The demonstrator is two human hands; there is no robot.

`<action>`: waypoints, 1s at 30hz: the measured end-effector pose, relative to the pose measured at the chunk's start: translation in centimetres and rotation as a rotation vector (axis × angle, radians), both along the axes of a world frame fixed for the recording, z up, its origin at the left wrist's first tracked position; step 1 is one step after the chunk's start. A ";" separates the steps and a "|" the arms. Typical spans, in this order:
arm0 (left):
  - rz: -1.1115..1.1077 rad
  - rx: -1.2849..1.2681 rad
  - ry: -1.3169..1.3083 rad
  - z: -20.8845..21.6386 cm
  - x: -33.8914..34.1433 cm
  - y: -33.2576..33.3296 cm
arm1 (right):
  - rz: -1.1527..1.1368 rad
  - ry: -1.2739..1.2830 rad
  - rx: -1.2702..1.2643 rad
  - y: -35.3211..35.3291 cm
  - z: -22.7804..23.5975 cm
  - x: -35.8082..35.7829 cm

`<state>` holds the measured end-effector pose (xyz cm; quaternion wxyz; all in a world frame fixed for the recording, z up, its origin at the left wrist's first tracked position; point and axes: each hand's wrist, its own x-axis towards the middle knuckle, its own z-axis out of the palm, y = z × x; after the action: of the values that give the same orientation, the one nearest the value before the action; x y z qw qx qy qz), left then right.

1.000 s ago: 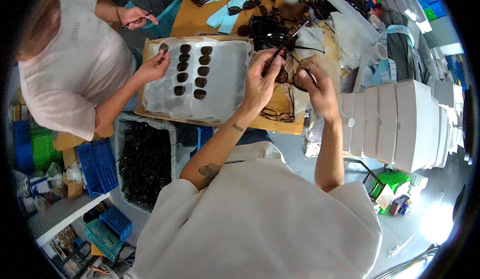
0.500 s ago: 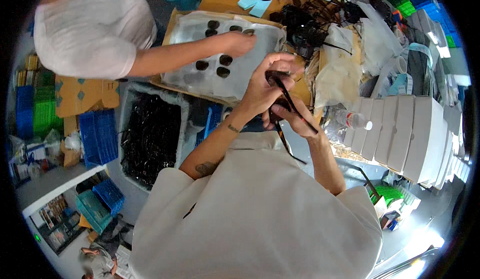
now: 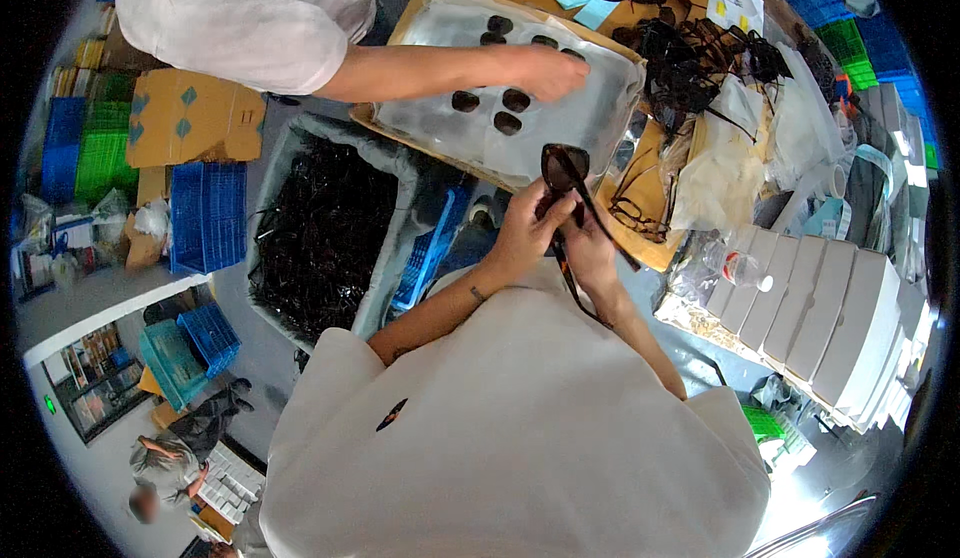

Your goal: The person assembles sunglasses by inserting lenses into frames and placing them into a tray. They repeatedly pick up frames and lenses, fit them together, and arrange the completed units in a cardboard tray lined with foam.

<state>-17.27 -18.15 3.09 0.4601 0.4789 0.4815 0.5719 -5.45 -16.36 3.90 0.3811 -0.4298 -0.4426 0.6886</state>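
Both hands are closed on a pair of dark sunglasses (image 3: 567, 166), held in front of my chest. My left hand (image 3: 522, 233) pinches the frame near its middle, the thumb pressed on it. My right hand (image 3: 592, 258) grips the same pair from the other side, partly covered by the temples, which hang down toward my shirt. One dark lens faces up above my fingers; the other is mostly hidden by them. Just beyond lies a shallow plastic-lined tray (image 3: 420, 118) with several loose dark lenses (image 3: 508, 123) on it. A co-worker's hand (image 3: 552, 73) reaches over the tray.
To the left stands a lined bin heaped with glossy black pieces (image 3: 320, 248), with a blue crate (image 3: 435, 248) beside it. Eyeglass frames (image 3: 640, 213) and a dark heap of glasses (image 3: 690, 68) lie on the right. A plastic bottle (image 3: 740, 270) lies beside white boxes (image 3: 835, 303).
My left hand has come down from above the sunglasses and now grips the frame close to my right hand. The view has shifted, and the co-worker's hand is still over the tray.
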 end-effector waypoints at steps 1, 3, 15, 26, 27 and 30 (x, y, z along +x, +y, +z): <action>0.031 -0.016 -0.039 0.2 -0.4 -0.1 | -0.002 0.131 -0.059 0.3 0.7 -0.4; 0.128 -0.167 -0.136 0.3 -1.3 -0.2 | -0.019 0.246 -0.278 1.2 0.9 -0.7; -0.366 -0.081 0.883 2.0 -11.3 0.9 | 0.206 -0.177 0.064 10.8 -4.7 -4.5; -0.811 -0.228 1.410 -2.3 -12.6 4.3 | 0.268 -0.649 -0.034 11.3 -10.3 -9.4; -0.818 -0.244 1.417 -2.3 -12.5 4.3 | 0.279 -0.759 0.105 11.0 -10.5 -9.5; -0.793 -0.259 1.414 -1.4 -12.5 4.0 | 0.298 -0.989 0.427 9.9 -10.8 -9.9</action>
<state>-29.75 -14.14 1.68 0.2677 0.8041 0.5147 -0.1301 -15.39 -6.41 -6.89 0.1049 -0.5476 -0.7545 0.3462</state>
